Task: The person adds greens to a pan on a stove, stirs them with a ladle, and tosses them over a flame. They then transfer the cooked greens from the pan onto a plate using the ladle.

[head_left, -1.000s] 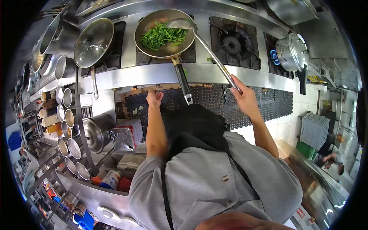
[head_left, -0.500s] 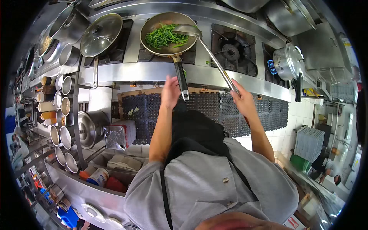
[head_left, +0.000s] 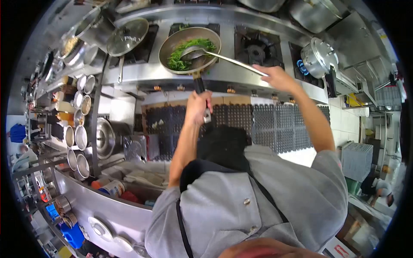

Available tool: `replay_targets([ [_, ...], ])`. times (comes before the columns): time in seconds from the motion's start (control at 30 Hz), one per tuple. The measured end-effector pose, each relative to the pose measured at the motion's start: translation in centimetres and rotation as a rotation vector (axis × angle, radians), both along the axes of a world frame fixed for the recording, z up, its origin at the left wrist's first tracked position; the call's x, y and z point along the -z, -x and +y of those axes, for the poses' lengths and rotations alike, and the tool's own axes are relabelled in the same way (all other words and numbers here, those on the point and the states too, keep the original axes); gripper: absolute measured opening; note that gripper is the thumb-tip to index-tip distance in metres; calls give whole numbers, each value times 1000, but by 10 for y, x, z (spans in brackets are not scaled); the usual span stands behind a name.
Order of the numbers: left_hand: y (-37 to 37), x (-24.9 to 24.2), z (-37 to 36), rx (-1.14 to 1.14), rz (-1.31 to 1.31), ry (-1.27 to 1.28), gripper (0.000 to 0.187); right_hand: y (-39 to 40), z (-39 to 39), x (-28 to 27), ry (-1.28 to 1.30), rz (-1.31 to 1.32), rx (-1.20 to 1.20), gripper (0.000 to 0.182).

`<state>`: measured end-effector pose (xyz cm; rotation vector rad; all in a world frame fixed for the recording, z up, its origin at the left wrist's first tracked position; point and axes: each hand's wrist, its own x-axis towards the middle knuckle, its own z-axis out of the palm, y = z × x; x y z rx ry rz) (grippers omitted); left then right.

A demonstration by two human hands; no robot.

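My left hand (head_left: pixel 198 106) is closed around the black handle (head_left: pixel 199 86) of a frying pan (head_left: pixel 185 34) at the stove. Chopped leafy greens (head_left: pixel 180 56) lie in the pan. A long-handled metal ladle (head_left: pixel 238 63) is in my right hand (head_left: pixel 277 78), its shaft slanting left over the pan's rim. The ladle's bowl rests among the greens, so part of them is hidden beneath it. Some green bits (head_left: pixel 184 26) lie on the burner behind the pan.
A lidded pan (head_left: pixel 127 38) sits on the left burner. To the right are a bare burner (head_left: pixel 257 50) and a pressure cooker (head_left: pixel 317 56) beside a blue flame (head_left: pixel 302 66). Small metal pots (head_left: pixel 81 136) hang at left. Black mats (head_left: pixel 228 116) cover the floor.
My left hand, open beside the handle before, has closed around it. My right hand has moved outward to the right, and the ladle lies flatter, its bowl farther left in the greens.
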<state>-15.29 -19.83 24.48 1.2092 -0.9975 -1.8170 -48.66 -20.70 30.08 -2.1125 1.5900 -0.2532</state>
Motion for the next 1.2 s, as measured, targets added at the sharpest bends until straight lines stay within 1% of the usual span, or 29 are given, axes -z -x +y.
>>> replay_targets([
  [0.07,-2,9,40,-47,16,-32,19,-65,24,-40,-74,251,193,57],
  [0.13,-6,14,79,-142,79,-94,14,-69,53,-23,63,416,123,58],
  [0.17,-12,12,87,-140,76,-82,14,-67,72,-23,74,412,128,58],
  [0.23,-24,4,104,-159,62,-192,17,-51,107,-23,3,231,73,56],
  [0.27,-28,-2,106,-165,65,-173,14,-46,112,-23,5,236,61,56],
  [0.33,-36,-4,100,-146,8,-131,14,-42,123,-17,28,77,-58,58],
  [0.37,-37,4,94,-169,17,-94,15,-51,120,-17,29,76,-62,58],
  [0.43,-32,8,92,-202,27,-56,14,-84,94,-18,-91,97,85,55],
  [0.47,-28,10,104,-235,50,-57,14,-90,86,2,94,127,41,56],
  [0.53,-23,24,143,-283,40,-2,15,-113,96,-10,166,275,64,58],
  [0.57,-24,34,160,-308,59,0,14,-109,104,2,216,312,38,61],
  [0.6,-33,31,171,-351,53,-21,14,-112,120,-16,171,361,41,60],
  [0.67,-40,12,178,-330,29,-76,13,-93,141,-31,22,130,-41,56],
  [0.7,-45,5,177,-310,-19,-60,7,-87,144,-29,1,147,-89,56],
  [0.77,-54,1,173,-325,-21,-85,7,-82,148,-22,30,-1,-166,56],
  [0.8,-57,1,170,-334,-46,-85,8,-89,144,-18,18,3,-186,56],
  [0.9,-57,10,164,-473,-62,-46,15,-137,114,-3,72,135,-148,56],
  [0.93,-52,15,174,-480,-66,-51,15,-144,118,3,67,132,-156,56],
  [1.0,-39,26,200,-524,-89,44,15,-150,114,9,245,211,-192,56],
  [1.03,-36,42,211,-535,5,20,17,-144,118,-8,120,181,-210,58],
  [1.07,-35,43,217,-561,-6,-12,16,-131,118,-6,126,175,-232,58],
  [1.13,-41,36,216,-581,7,9,16,-102,127,5,28,-210,-281,61],
  [1.17,-40,33,211,-618,57,-41,15,-109,130,-4,-39,-237,-244,61],
  [1.2,-36,33,211,-637,52,-47,15,-119,129,4,-49,-241,-262,61],
])
